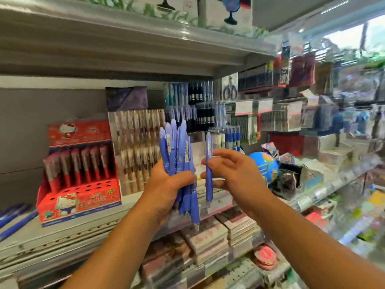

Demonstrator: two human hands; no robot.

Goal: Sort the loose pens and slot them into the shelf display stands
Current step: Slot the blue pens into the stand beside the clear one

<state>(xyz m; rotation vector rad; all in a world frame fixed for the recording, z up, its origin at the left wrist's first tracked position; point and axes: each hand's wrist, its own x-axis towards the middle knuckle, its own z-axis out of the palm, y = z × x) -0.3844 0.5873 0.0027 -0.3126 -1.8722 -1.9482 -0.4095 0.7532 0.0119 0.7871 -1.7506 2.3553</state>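
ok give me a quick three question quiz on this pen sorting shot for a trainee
1. True or false: the left hand grips the pen bundle.
2. What does the right hand pinch? A) a single pen B) a ruler C) an eraser
3. Fill in: the red stand sits on the shelf to the ___ of both hands.

Key: 1 true; 2 A; 3 left
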